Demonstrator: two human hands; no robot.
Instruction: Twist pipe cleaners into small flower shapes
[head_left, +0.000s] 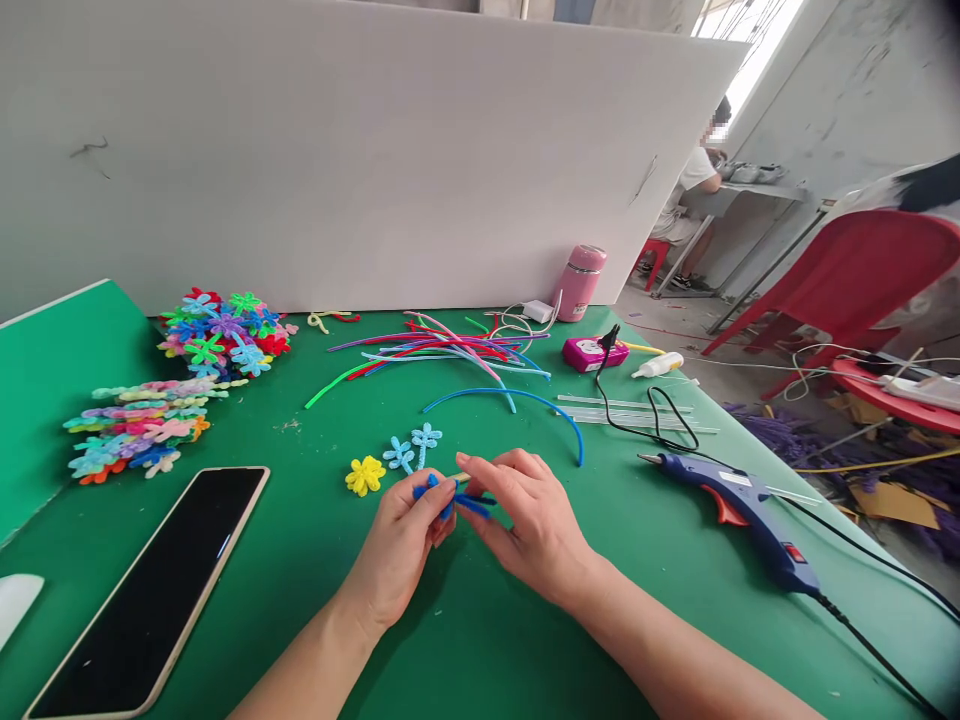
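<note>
Beyond right hand (534,520), closed pink bottle (580,286).

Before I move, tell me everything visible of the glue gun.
The glue gun is dark blue, seemingly plastic, with a metallic-looking nozzle, orange-red trigger, red switch and pale label. A clear stick shows by its rear; whether inserted is unclear. It lies on its side on the green table, right of the right hand, nozzle pointing left. A black cord leaves the handle's end. No hand touches it.
</note>
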